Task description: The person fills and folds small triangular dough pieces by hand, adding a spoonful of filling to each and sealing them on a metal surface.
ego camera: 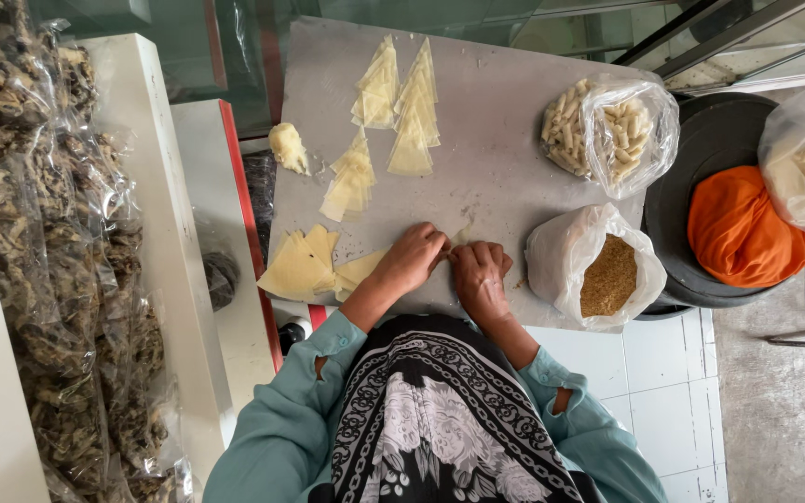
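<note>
My left hand (410,261) and my right hand (480,277) meet at the near edge of a grey board (505,177). Their fingertips pinch a small pale dough piece (461,234) between them, which is mostly hidden by the fingers. Just left of my left hand lies a stack of thin yellow triangular dough sheets (302,267). More triangle stacks lie farther up the board (351,179) and near its far edge (401,101). A lump of dough (288,147) rests at the board's left edge.
An open bag of brown crumbly filling (608,276) stands right of my right hand, with a bag of rolled pastries (609,126) beyond it. An orange cloth (743,233) lies in a black round pan. Bags of dark dried pieces (67,279) line the left.
</note>
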